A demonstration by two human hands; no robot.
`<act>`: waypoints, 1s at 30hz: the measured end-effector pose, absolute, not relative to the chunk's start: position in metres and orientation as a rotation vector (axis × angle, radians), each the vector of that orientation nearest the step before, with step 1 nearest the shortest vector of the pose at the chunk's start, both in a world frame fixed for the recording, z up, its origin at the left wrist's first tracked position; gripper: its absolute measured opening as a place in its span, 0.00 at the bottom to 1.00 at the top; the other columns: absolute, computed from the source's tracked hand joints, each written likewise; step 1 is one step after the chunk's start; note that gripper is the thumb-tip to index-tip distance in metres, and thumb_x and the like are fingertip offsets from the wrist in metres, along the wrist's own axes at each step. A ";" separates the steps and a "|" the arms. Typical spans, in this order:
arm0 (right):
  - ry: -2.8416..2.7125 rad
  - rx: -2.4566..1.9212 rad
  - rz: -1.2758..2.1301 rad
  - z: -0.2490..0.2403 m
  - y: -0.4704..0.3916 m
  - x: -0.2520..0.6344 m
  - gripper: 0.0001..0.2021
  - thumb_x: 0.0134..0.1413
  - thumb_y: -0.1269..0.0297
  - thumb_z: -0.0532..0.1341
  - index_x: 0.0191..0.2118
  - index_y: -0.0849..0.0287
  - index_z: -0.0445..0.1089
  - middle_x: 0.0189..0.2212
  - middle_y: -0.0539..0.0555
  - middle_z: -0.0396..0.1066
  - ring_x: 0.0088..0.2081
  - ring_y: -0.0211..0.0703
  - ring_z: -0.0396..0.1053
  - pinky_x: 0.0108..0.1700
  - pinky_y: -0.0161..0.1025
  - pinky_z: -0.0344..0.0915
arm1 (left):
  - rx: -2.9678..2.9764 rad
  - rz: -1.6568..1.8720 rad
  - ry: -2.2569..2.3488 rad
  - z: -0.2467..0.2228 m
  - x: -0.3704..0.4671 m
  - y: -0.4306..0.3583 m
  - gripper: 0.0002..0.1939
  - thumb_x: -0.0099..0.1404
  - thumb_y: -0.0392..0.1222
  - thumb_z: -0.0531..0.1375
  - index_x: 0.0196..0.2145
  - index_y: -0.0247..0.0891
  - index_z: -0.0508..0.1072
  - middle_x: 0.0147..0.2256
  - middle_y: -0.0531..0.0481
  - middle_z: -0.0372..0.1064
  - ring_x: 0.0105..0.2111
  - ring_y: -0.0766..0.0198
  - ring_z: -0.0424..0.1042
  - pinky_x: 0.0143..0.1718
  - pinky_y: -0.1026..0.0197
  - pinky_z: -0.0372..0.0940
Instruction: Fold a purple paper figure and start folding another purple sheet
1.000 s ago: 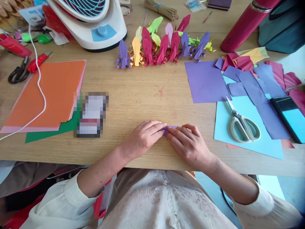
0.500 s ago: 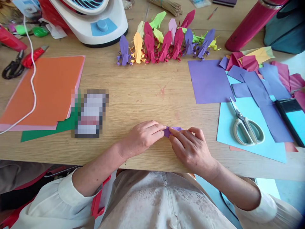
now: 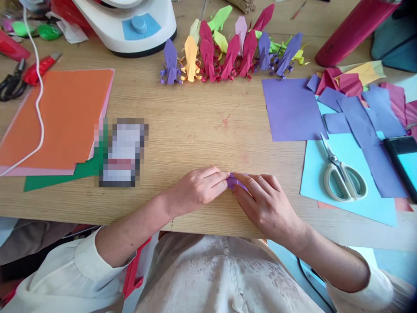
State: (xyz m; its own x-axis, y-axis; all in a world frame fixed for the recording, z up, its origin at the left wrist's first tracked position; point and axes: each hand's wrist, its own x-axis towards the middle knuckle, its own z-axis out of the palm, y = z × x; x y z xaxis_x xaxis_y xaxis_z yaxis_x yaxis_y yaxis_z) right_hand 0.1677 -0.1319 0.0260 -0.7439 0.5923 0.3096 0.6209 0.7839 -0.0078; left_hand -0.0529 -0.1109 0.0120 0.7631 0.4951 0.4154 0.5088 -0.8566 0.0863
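A small piece of folded purple paper (image 3: 232, 181) lies under both hands near the middle of the tabletop's (image 3: 195, 139) near edge, apparently kept there for a firm surface within easy reach. The left hand (image 3: 202, 187), fingers nearly together, grips its left end with the fingertips, seemingly to steady it; the right hand (image 3: 269, 208), fingers slightly parted and bent, grips its right part, seemingly to keep the layers flat. Scissors (image 3: 335, 163) rest on light-blue paper (image 3: 314, 176) toward the right edge, while folded paper figures (image 3: 190, 58) line the far side, perhaps grouped to leave working room
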 end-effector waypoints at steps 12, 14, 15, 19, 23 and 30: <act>-2.600 -0.955 -0.043 0.018 -0.130 0.168 0.08 0.63 0.76 0.55 0.35 0.63 0.70 0.41 0.60 0.76 0.34 0.44 0.66 0.41 0.43 0.60 | -3.051 -0.721 -1.027 0.008 -0.060 -0.108 0.07 0.70 0.30 0.55 0.43 0.32 0.73 0.45 0.43 0.76 0.45 0.61 0.73 0.47 0.58 0.72; -2.610 -0.963 -0.052 0.017 -0.132 0.168 0.06 0.62 0.75 0.56 0.37 0.64 0.71 0.41 0.61 0.76 0.35 0.45 0.67 0.41 0.43 0.60 | -3.032 -0.719 -1.012 0.007 -0.060 -0.108 0.07 0.70 0.30 0.56 0.43 0.32 0.73 0.45 0.43 0.76 0.44 0.61 0.73 0.46 0.58 0.72; -2.621 -0.964 -0.054 0.017 -0.132 0.168 0.05 0.61 0.75 0.57 0.39 0.64 0.71 0.42 0.61 0.75 0.35 0.45 0.67 0.42 0.44 0.60 | -3.024 -0.716 -1.008 0.007 -0.060 -0.108 0.07 0.70 0.30 0.56 0.43 0.32 0.73 0.45 0.43 0.76 0.44 0.61 0.73 0.46 0.58 0.72; -2.656 -0.964 -0.045 0.017 -0.130 0.168 0.06 0.61 0.74 0.59 0.42 0.64 0.71 0.40 0.59 0.75 0.35 0.44 0.67 0.41 0.44 0.59 | -3.014 -0.711 -1.010 0.007 -0.060 -0.108 0.07 0.69 0.30 0.57 0.43 0.32 0.73 0.45 0.44 0.76 0.43 0.61 0.73 0.46 0.58 0.72; -2.648 -0.970 -0.053 0.017 -0.128 0.167 0.05 0.61 0.75 0.59 0.36 0.62 0.71 0.37 0.57 0.75 0.32 0.42 0.66 0.39 0.43 0.58 | -3.033 -0.709 -1.021 0.007 -0.061 -0.108 0.08 0.70 0.30 0.56 0.44 0.32 0.73 0.46 0.44 0.76 0.43 0.61 0.73 0.46 0.58 0.72; -2.554 -1.014 0.102 0.022 -0.123 0.164 0.06 0.62 0.76 0.58 0.36 0.62 0.72 0.36 0.56 0.76 0.33 0.42 0.70 0.39 0.42 0.60 | -3.065 -0.728 -1.045 0.008 -0.066 -0.107 0.08 0.70 0.30 0.56 0.44 0.31 0.73 0.45 0.41 0.75 0.44 0.59 0.71 0.46 0.56 0.71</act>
State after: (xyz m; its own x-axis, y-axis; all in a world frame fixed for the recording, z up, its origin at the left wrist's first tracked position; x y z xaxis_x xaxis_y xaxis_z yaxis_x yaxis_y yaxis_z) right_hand 0.1643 -0.1231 0.0224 -0.6626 0.6730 0.3287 0.6448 0.7359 -0.2068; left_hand -0.0664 -0.1066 0.0078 0.7078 0.6155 0.3466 0.5381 -0.7877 0.2999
